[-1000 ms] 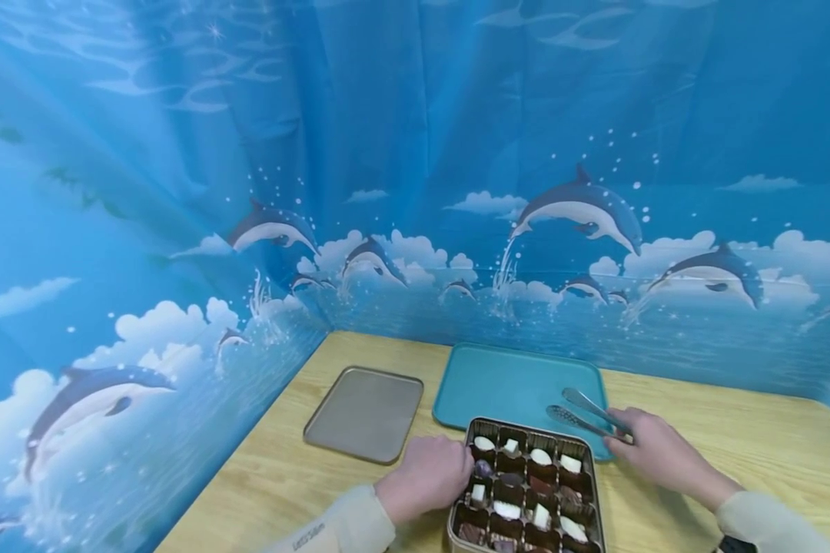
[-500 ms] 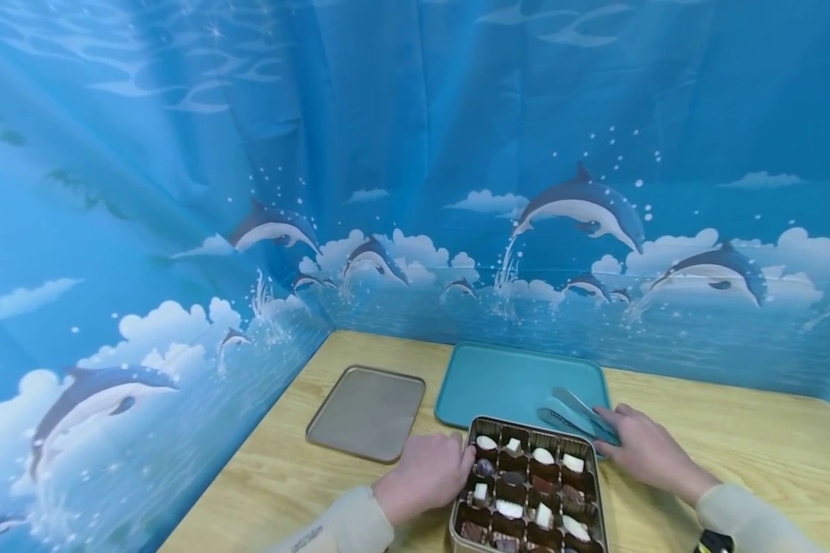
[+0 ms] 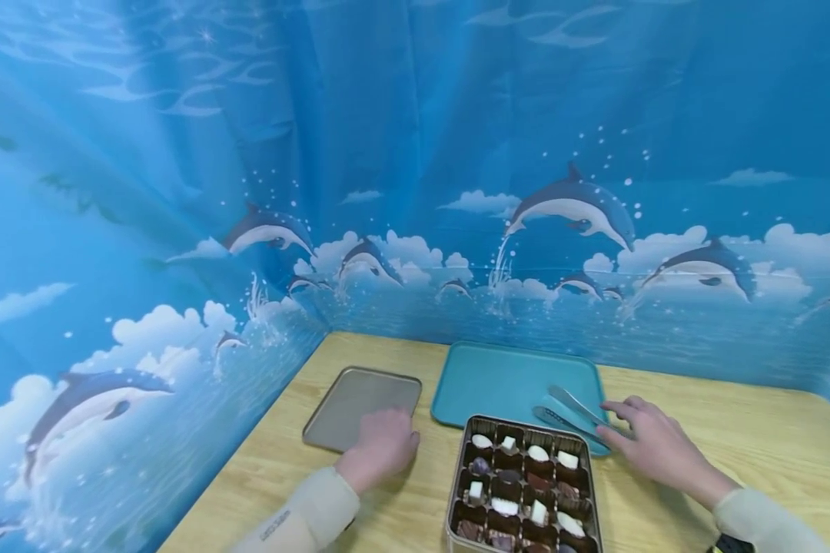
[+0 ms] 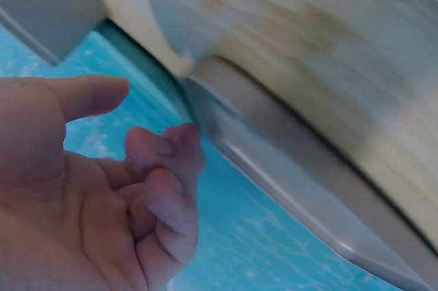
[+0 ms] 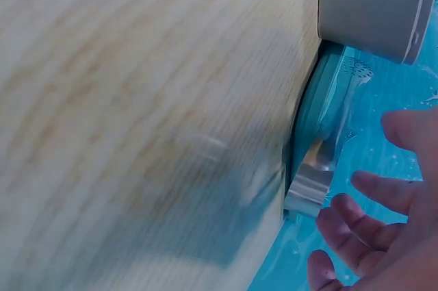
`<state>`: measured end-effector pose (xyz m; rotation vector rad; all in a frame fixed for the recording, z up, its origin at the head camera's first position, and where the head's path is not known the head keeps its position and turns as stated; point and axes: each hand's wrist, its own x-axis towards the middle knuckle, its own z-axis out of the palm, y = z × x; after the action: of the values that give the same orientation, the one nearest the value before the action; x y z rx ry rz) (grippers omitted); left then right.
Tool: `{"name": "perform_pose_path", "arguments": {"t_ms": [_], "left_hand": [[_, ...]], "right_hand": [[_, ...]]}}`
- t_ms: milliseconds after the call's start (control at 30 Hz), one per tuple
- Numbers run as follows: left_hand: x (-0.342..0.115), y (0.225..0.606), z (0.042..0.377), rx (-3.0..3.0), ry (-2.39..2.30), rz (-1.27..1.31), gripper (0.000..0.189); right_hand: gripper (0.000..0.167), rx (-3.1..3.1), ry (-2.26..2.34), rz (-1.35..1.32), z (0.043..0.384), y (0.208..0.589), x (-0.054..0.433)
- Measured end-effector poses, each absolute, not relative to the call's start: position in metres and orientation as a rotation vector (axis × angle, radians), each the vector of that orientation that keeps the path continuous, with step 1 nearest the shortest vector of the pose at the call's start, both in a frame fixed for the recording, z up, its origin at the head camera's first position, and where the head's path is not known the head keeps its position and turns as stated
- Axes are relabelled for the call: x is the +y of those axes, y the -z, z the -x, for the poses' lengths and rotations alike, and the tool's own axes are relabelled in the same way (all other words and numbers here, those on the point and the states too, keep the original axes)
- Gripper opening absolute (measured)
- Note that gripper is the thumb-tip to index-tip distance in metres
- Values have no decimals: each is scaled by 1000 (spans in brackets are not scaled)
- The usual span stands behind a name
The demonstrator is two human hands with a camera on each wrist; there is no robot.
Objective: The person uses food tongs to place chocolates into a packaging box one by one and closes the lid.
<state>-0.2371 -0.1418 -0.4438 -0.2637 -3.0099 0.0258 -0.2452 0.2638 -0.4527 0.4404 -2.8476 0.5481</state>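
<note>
My left hand (image 3: 382, 445) hovers over the near right corner of a small grey-brown tray (image 3: 366, 393), its fingers loosely curled around nothing. In the left wrist view the tray's raised rim (image 4: 274, 188) runs just past the fingertips. Metal tongs (image 3: 548, 415) lie with spread arms on the right side of a teal tray (image 3: 494, 382). Beside their bent end (image 5: 309, 190), my right hand (image 3: 657, 444) is spread, fingertips close to the metal. Between the hands stands a square tin (image 5: 373, 7) of chocolates, white and dark pieces (image 3: 505, 506) sitting in brown divided compartments.
Everything stands on a light wood-grain table (image 3: 719, 415). Blue curtains (image 3: 415, 153) printed with dolphins and clouds hang along its back and left sides. The tin overlaps the teal tray's near edge in the head view.
My left hand has left the tin's side and moved left to the grey-brown tray. My right hand has lowered the tongs onto the teal tray and let them go.
</note>
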Motion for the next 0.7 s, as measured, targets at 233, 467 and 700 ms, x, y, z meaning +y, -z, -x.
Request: {"name": "perform_pose_path", "arguments": {"t_ms": [233, 467, 700], "left_hand": [[-157, 457, 249, -3059, -118, 216, 20], [-161, 456, 250, -3100, -38, 231, 14], [-165, 444, 253, -2970, 133, 263, 37]], "right_hand": [[46, -2769, -567, -447, 234, 446, 266], [33, -2688, -565, -499, 227, 439, 263], [20, -2670, -472, -526, 223, 437, 258]]}}
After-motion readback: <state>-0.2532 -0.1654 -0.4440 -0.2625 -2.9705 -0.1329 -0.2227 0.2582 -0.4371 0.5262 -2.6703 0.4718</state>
